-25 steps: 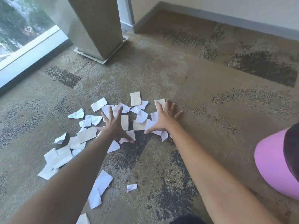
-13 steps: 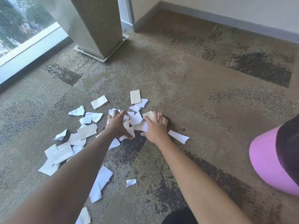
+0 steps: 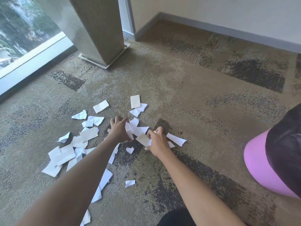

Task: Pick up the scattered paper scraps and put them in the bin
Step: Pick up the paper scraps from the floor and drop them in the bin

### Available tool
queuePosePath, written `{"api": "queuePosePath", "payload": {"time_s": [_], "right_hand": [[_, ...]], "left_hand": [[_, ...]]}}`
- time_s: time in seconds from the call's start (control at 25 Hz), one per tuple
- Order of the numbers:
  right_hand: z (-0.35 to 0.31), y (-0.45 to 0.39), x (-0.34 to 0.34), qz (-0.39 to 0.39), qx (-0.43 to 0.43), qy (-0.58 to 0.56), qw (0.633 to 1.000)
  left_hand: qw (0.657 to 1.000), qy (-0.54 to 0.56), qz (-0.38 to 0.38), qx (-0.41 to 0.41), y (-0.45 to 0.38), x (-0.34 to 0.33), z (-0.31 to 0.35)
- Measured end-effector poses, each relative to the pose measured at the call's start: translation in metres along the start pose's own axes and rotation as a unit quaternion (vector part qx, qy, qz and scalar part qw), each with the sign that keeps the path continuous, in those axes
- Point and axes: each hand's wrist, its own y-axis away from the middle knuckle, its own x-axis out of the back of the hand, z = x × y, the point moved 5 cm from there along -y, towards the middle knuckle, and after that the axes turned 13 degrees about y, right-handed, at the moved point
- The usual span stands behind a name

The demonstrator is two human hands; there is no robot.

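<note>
A: We log the pink bin (image 3: 260, 163) at the right edge of the head view, lying tilted on the carpet (image 3: 187, 98), with a dark liner (image 3: 286, 144) showing at its mouth. All positions below are referenced to it.

B: Agreed. Our left hand (image 3: 118, 132) and right hand (image 3: 157, 141) are both well to the left of the bin, down on the carpet, with a small gathered heap of scraps (image 3: 137, 129) between them.

A: Finger state, left: curled around the heap's far-from-bin side, fingertips on the white pieces. Right: fingers bent and pinching a tan scrap (image 3: 143, 139) on the heap's bin side.

B: One long white scrap (image 3: 175, 139) lies loose just beyond our right hand, the nearest piece to the bin, though still well apart from it.

A: The main scatter of paper scraps (image 3: 68, 150) sits farther from the bin than the left hand. A folded tan piece (image 3: 135, 101) and a white card (image 3: 101, 106) lie beyond the heap, on the side away from us.

B: A small scrap (image 3: 130, 183) lies between our forearms. We cannot tell whether any paper is inside the bin.

A: Background: a tapered pillar (image 3: 97, 30) and a window (image 3: 19, 30), far from the bin at upper left.
</note>
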Motion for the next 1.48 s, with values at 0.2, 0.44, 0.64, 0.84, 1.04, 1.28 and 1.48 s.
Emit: {"api": "queuePosePath", "payload": {"time_s": [0.2,0.44,0.64,0.84,1.04,1.28,1.48], "right_hand": [[0.026,0.022,-0.008,-0.014,-0.023,-0.128,0.991],[0.047,0.048,-0.014,-0.034,-0.028,-0.261,0.964],[0.056,0.072,-0.01,-0.027,-0.034,-0.332,0.942],[0.063,0.09,0.002,0.013,-0.062,-0.371,0.926],[0.068,0.116,0.018,0.008,-0.073,-0.427,0.901],[0.087,0.162,0.074,0.078,-0.08,-0.534,0.838],[0.108,0.207,0.162,0.177,-0.042,-0.548,0.816]], "left_hand": [[0.998,0.037,-0.039,0.028,-0.01,0.007,-0.007],[0.993,0.073,-0.04,0.084,-0.006,0.006,-0.004],[0.988,0.136,-0.015,0.072,0.008,0.007,0.0],[0.967,0.239,0.021,0.087,0.036,0.004,0.001],[0.906,0.409,0.066,0.088,0.081,0.004,0.034],[0.811,0.584,0.015,0.027,0.135,0.004,0.132],[0.798,0.597,-0.015,-0.082,0.18,0.02,0.237]]}}
